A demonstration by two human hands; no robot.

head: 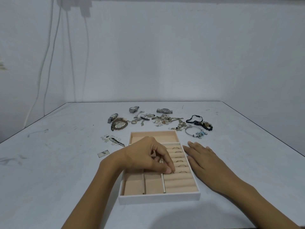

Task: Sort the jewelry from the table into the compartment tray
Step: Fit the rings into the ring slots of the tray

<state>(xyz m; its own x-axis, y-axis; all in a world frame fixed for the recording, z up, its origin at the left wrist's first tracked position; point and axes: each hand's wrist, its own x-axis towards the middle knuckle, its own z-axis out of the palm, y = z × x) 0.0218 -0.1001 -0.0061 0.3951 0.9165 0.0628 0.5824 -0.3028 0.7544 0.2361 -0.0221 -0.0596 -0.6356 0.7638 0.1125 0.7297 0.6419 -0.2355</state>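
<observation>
A white compartment tray (158,198) with beige lining sits in front of me. Its right side holds ring rolls with several rings (179,161) set in the slots. My left hand (146,156) hovers over the tray, its thumb and fingers pinching a small ring (173,171) at a ring slot. My right hand (203,157) lies flat with straight fingers on the table, touching the tray's right edge. Loose jewelry (165,120) lies in a heap behind the tray.
Three watches (133,109) (164,110) (112,117) lie at the back of the white table. A black bead bracelet (201,123) and a charm bangle (195,131) lie at the right. Brooches (116,141) and a small tag (103,153) lie left of the tray.
</observation>
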